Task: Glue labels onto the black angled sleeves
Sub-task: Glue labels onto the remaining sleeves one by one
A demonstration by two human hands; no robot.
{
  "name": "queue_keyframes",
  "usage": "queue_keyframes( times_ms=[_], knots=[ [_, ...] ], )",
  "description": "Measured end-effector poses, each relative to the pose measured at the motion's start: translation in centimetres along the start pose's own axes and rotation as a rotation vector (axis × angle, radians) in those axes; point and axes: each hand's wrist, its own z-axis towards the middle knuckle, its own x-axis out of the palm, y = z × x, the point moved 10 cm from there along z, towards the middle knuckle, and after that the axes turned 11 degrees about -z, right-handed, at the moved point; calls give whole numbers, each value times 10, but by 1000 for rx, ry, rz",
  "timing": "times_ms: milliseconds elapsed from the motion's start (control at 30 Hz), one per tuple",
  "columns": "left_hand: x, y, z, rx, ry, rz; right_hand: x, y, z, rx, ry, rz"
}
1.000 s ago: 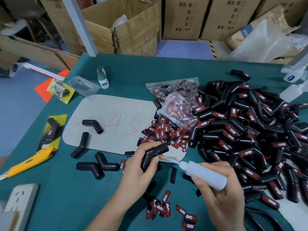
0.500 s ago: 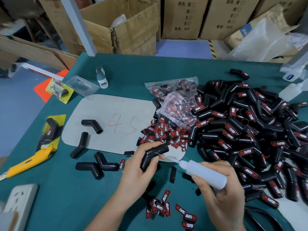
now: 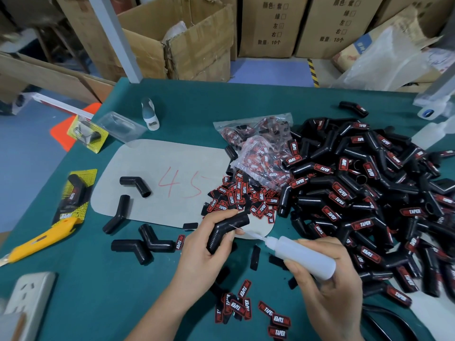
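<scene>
A: Where is the black angled rubber sleeve (image 3: 227, 228) held, and how are the fingers set?

B: It is gripped above the green table (image 3: 98, 279) by the left hand (image 3: 204, 254), fingers and thumb wrapped round its lower leg; the upper leg is left bare; the translucent white squeeze bottle of glue (image 3: 304, 258) is clasped in the right hand (image 3: 330, 289), and its thin nozzle is laid against that bare leg.

A: How is the sleeve expected to handle?

B: It is judged light and somewhat pliable, matte enough not to slip; a hold by the ribbed lower leg seems best, so that the glued face is kept untouched; the small red-and-black printed labels (image 3: 242, 195) look thin and flimsy, and are probably best taken by their edges.

A: And the room for moving?

B: The big heap of labelled black sleeves (image 3: 369, 193) crowds the right side closely; loose labels lie just beside both wrists; more open room is seen to the left, near the grey mat marked 45 (image 3: 152, 168), though the yellow utility knife (image 3: 41, 239) lies near the table's left edge.
</scene>
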Motion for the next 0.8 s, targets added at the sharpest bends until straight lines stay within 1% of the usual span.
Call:
queue_keyframes(
  times_ms=[800],
  knots=[
    [1, -2, 0, 6, 15, 28, 0, 1, -2, -21, 17, -9]
  ],
)
